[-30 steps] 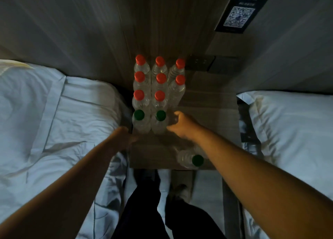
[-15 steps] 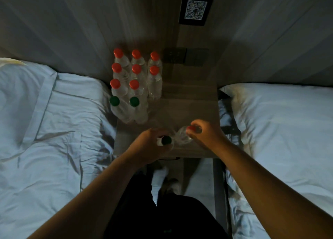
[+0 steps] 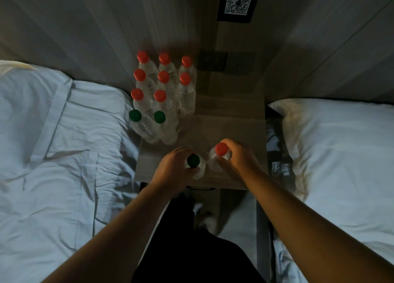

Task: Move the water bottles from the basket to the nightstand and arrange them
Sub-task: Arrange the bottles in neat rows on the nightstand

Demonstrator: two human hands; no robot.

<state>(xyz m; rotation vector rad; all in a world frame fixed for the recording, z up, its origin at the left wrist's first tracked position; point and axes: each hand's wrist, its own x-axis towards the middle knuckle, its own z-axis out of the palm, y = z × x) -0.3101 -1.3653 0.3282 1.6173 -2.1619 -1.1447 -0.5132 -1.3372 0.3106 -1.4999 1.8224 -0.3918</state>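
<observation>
Two near the front edge of the nightstand tabletop (image 3: pixel 234 129): a green-capped bottle (image 3: pixel 193 160), clamped in the left hand (image 3: pixel 177 167), and just beside it a red-capped bottle (image 3: pixel 221 148), clamped in the right hand (image 3: pixel 236 159). Ten more bottles (image 3: pixel 162 97) stand in rows at the back left. White beds (image 3: pixel 53 144) flank the nightstand.
</observation>
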